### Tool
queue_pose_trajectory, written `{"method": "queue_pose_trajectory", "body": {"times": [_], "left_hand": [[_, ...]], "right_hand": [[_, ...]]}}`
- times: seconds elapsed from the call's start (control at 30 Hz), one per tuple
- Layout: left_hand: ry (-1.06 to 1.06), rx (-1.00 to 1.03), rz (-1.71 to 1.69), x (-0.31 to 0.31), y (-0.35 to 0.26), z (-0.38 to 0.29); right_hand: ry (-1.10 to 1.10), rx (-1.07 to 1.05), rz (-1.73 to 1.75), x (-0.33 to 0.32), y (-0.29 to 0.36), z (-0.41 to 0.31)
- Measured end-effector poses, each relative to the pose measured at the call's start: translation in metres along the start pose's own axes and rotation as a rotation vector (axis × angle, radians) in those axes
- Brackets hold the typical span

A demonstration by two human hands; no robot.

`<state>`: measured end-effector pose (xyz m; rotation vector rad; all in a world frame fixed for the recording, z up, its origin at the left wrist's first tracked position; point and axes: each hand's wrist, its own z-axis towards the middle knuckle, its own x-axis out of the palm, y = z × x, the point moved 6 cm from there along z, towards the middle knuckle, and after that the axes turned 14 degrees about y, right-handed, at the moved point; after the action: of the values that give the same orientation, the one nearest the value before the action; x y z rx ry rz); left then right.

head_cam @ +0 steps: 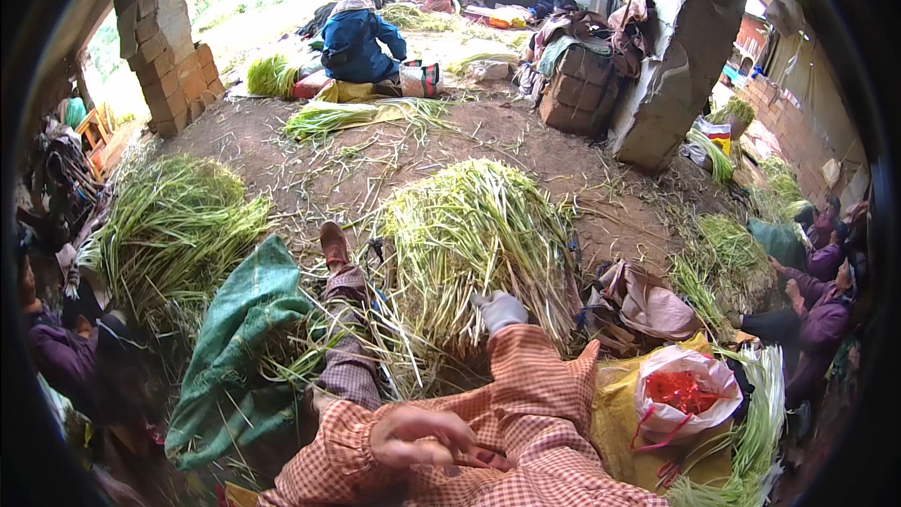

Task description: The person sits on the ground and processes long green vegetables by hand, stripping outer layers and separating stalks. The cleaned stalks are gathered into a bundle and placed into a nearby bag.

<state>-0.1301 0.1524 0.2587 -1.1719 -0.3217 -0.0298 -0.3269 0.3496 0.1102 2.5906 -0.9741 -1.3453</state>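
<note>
A large heap of long green plant stalks point(479, 246) lies in front of me, its pale ends turned towards my body. My right hand point(503, 311), in a grey glove, is at the near ends of this heap with its fingers pointing left into the stalks. Whether it grips any of them is unclear. My left hand point(422, 434) is bare and blurred, held low over my checked lap with the fingers bent. Nothing can be made out for certain in it. Loose stalks lie across my outstretched leg point(352, 345).
On the left are a green woven sack point(246, 345) and another stalk heap point(176, 225). At right, a white bag point(651, 380) of red strips sits on a yellow sack point(612, 415), beside trimmed stalks point(764, 394). People sit on both sides; one in blue point(359, 42) sits ahead near a pillar point(676, 70).
</note>
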Motion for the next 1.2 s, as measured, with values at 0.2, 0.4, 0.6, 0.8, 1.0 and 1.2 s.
{"method": "queue_pose_trajectory", "body": {"times": [0.2, 0.4, 0.6, 0.8, 1.0, 1.2], "left_hand": [[-0.998, -0.151, -0.016, -0.083, 0.076, -0.085], [-1.340, 0.014, -0.121, -0.115, 0.109, -0.135], [-1.206, -0.027, -0.085, -0.097, 0.119, -0.121], [-1.240, 0.035, -0.140, -0.110, 0.140, -0.130], [-1.324, -0.061, -0.267, -0.114, 0.152, -0.144], [-1.262, -0.109, -0.381, -0.129, 0.143, -0.124]], "right_hand": [[0.279, -0.216, 0.434, 0.056, 0.037, -0.004], [0.003, -0.155, 0.461, 0.036, 0.019, -0.040], [0.082, 0.083, -0.065, 0.019, 0.006, 0.006], [0.689, -0.839, 0.241, 0.116, 0.072, -0.115], [0.468, -0.578, 0.324, 0.117, 0.027, -0.105], [0.514, -0.635, 0.550, 0.127, -0.005, -0.112]]}}
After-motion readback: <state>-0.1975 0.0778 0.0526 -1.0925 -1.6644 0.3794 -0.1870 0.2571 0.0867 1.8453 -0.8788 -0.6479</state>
